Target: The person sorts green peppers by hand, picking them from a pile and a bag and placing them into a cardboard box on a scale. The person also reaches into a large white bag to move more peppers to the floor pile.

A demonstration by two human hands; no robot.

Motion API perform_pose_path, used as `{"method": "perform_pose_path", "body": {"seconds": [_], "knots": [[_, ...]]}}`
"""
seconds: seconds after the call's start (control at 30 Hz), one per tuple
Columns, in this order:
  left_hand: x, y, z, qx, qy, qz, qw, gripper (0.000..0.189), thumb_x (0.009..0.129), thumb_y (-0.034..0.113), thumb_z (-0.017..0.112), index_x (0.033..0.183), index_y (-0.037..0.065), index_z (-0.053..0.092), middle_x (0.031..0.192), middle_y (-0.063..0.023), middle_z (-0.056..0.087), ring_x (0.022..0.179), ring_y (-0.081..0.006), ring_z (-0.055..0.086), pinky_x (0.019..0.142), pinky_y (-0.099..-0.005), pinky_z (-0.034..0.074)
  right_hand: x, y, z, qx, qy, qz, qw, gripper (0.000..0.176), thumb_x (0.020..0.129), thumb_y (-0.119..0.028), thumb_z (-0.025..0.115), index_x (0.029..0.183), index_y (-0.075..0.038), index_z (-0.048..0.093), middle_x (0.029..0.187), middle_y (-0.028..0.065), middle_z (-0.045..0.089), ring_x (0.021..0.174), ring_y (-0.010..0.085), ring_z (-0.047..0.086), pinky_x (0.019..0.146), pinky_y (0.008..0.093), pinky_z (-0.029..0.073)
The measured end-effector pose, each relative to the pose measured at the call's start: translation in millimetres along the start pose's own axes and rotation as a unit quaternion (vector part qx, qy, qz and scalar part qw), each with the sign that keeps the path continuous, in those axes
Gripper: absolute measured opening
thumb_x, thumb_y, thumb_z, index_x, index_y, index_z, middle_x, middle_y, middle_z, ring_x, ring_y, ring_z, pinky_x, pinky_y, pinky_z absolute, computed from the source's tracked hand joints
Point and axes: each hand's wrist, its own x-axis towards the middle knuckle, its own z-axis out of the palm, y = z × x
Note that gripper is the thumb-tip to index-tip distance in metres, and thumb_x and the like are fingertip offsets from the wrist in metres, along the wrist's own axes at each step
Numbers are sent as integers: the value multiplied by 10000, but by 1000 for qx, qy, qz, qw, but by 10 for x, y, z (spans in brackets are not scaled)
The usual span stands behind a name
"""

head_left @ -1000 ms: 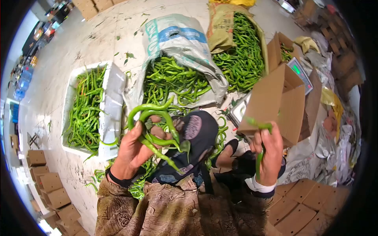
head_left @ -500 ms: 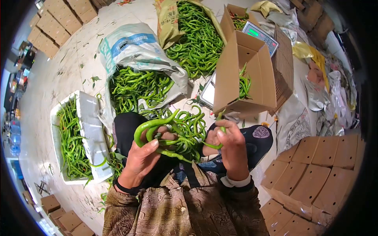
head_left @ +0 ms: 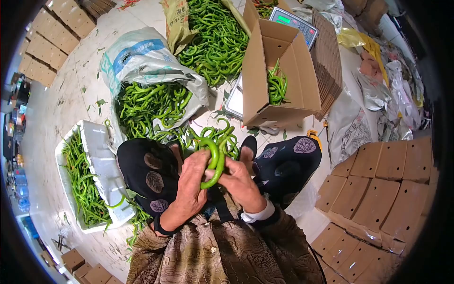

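My left hand [head_left: 191, 182] is closed on green chili peppers [head_left: 211, 152], held upright in front of my body. Touching the same bunch from the right, my right hand [head_left: 240, 183] has its fingers closed round a curved pepper [head_left: 219, 170]. Both hands meet above my lap, between my knees. Just beyond them, more loose peppers [head_left: 229, 142] lie in a heap. An open white sack [head_left: 142, 52] of green peppers lies past my left knee. At its right a yellowish sack [head_left: 177, 28] spills more. The open cardboard box [head_left: 288, 111] holds a small bunch of peppers [head_left: 277, 87].
A white foam box [head_left: 101, 161] with peppers stands at the left. Behind the cardboard box are a scale with a lit display [head_left: 295, 23] and flattened cartons [head_left: 326, 61]. Closed cartons [head_left: 378, 189] are stacked at the lower right. Plastic bags [head_left: 402, 94] lie at the right.
My hands have come together, the right one moving left to the peppers in the left. Fewer peppers show in my left hand. The view has shifted, and both knees show more.
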Motion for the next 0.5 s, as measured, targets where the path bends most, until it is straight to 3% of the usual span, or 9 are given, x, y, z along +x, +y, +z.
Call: {"method": "perform_pose_path", "body": {"seconds": [0.03,0.13,0.2,0.23,0.3,0.4,0.5], "knots": [[-21,-5,14,-18,-7,-14,1000,458,864,-18,570,1310,-78,486,1280,-259,541,1191,-408,528,1028,-448,397,16,41,-65,0,1,3,1000,284,892,-69,617,1167,-3,591,1119,68,620,1024,196,579,905,312,452],[-35,108,-51,-43,84,-78,992,380,886,-15,482,1257,-74,537,1259,-227,571,1173,-349,555,1008,-395,417,82,40,-345,203,-7,-38,978,280,937,-97,444,1181,3,537,1226,88,549,1145,207,506,992,366,392],[-163,70,-104,-83,138,-154,975,339,932,64,465,1230,-76,549,1189,-194,603,1117,-284,580,980,-362,435,133,61,-577,249,-26,-47,967,269,936,-113,468,1181,-14,521,1246,105,524,1090,222,515,945,369,411],[-235,64,-161,-165,120,-239,949,345,918,69,512,1230,-74,547,1154,-177,613,1077,-259,590,970,-352,438,148,29,-629,257,-26,-52,965,269,939,-120,474,1183,-16,517,1244,111,524,1087,222,513,935,366,414],[-312,-34,-157,-246,103,-264,927,419,886,75,590,1277,-52,514,1223,-181,575,1120,-272,565,978,-362,426,153,-69,-621,254,-17,-50,966,266,944,-133,481,1182,-18,517,1241,115,527,1091,225,518,930,365,415],[-420,-180,-84,-11,-30,-220,975,619,792,55,717,1346,-14,450,1303,-190,487,1214,-319,488,1017,-375,389,154,-127,-594,244,-7,-46,969,261,955,-148,488,1179,-17,521,1234,123,537,1098,230,528,916,363,420],[-335,-112,-89,-15,36,-176,984,548,784,49,722,1281,-15,500,1250,-191,519,1158,-341,517,971,-381,419,134,-176,-571,234,-13,-41,971,260,963,-153,488,1178,-12,526,1234,129,545,1101,232,541,896,354,430]]}}
